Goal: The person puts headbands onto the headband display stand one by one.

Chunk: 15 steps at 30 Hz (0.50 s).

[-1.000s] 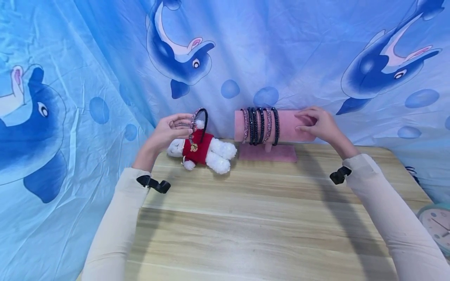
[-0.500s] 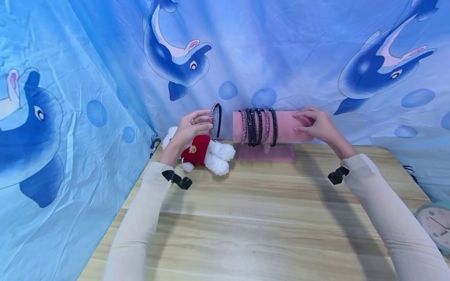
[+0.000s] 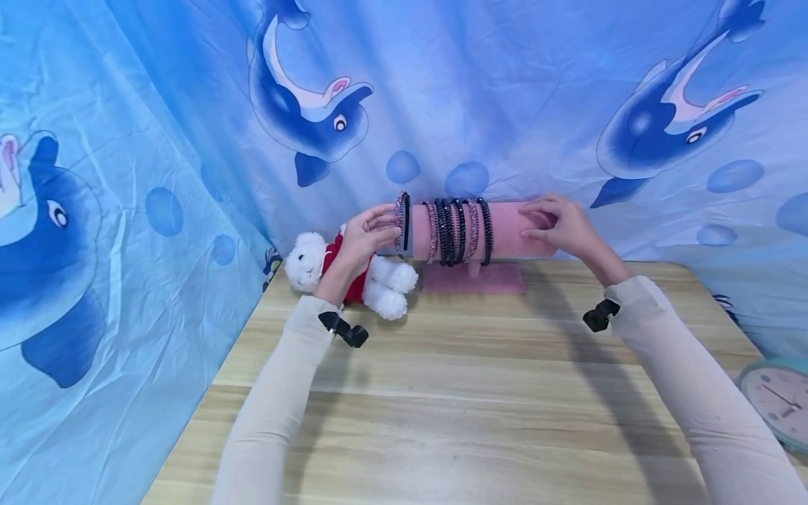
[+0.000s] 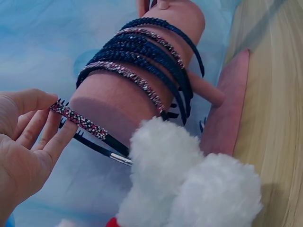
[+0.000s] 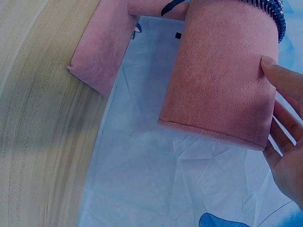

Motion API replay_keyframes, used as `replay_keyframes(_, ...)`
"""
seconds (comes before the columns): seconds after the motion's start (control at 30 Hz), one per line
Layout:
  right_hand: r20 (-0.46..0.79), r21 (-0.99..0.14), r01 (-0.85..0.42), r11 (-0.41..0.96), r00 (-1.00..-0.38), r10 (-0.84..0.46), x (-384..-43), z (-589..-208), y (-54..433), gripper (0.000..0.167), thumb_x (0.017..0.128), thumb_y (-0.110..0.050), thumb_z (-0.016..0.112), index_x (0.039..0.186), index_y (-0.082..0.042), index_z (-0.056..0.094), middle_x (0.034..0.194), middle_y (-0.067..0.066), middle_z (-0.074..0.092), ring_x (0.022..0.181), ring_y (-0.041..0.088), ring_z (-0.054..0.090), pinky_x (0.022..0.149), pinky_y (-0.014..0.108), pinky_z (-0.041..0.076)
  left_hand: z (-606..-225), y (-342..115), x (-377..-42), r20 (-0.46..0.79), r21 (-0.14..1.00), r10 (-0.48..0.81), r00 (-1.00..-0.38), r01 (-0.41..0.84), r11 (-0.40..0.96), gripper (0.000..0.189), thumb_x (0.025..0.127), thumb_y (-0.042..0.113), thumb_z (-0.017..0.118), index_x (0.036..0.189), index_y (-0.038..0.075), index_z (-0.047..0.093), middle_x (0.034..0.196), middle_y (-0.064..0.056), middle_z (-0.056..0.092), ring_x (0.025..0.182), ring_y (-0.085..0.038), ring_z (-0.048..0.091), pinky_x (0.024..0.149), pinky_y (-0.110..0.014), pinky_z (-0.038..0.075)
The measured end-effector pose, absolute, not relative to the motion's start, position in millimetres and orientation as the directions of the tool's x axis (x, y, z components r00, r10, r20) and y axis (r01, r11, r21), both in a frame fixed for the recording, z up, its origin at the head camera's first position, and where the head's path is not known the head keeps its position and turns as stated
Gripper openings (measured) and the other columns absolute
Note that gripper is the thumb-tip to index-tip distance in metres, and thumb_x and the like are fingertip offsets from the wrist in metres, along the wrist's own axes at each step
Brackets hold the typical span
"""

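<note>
My left hand (image 3: 365,238) pinches a headband (image 4: 87,124) by its glittery pink-and-black side. The headband is upright at the left end of the pink padded roll of a display stand (image 3: 507,228). In the left wrist view its band overlaps the roll's round end face. Several headbands (image 3: 457,231), some dark and beaded, some pink glitter, sit side by side around the roll's left half. At the roll's right end my right hand (image 3: 564,226) holds it, thumb (image 5: 271,62) on one side. The other fingers are partly hidden behind the roll.
A white plush toy (image 3: 309,261) in a red top lies left of the stand, below my left forearm. The stand's flat base (image 3: 475,279) rests at the back of the wooden table (image 3: 429,393). A clock (image 3: 779,401) is at the right edge; a dolphin-print curtain (image 3: 505,91) hangs behind.
My left hand has carried the headband rightward, from over the plush toy to beside the roll's left end. My right hand stays at the roll's right end. The view has shifted slightly.
</note>
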State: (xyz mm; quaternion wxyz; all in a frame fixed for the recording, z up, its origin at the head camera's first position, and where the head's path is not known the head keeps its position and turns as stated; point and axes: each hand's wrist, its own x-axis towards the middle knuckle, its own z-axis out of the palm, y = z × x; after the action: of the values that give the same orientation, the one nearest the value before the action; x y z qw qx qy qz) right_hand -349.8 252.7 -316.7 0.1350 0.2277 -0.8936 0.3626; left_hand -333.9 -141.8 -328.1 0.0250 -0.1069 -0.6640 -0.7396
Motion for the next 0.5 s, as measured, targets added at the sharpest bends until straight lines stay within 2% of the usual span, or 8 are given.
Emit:
replay_keyframes(0.27, 0.397, -0.595, -0.492, 0.635, -0.867, -0.300, -349.3, -317.3, 252.1, 0.046, 0.081, -0.003, 0.084, 0.125, 0.001, 0.070, 0.134, 0.022, 0.061, 0.131, 0.040, 0.050, 0.116, 0.055, 0.037, -337.1, -132.4, -334.8, 0.201, 0.976, 0.110, -0.973, 0.190, -0.107, 0.053, 0.088, -0.007, 0.071, 0.138, 0.006, 0.060, 0.109, 0.000, 0.069, 0.098, -0.010, 0.068, 0.084, -0.022, 0.061)
replay_keyframes(0.5, 0.405, -0.580, -0.499, 0.644, -0.863, -0.303, -350.0, -316.5, 251.5, 0.046, 0.081, -0.005, 0.085, 0.124, 0.000, 0.070, 0.134, 0.022, 0.062, 0.132, 0.040, 0.050, 0.116, 0.056, 0.037, -340.8, -124.5, -336.2, 0.188, 0.978, 0.092, -0.978, 0.178, -0.107, 0.051, 0.089, -0.009, 0.070, 0.137, 0.004, 0.061, 0.105, 0.003, 0.066, 0.098, -0.010, 0.067, 0.079, -0.019, 0.061)
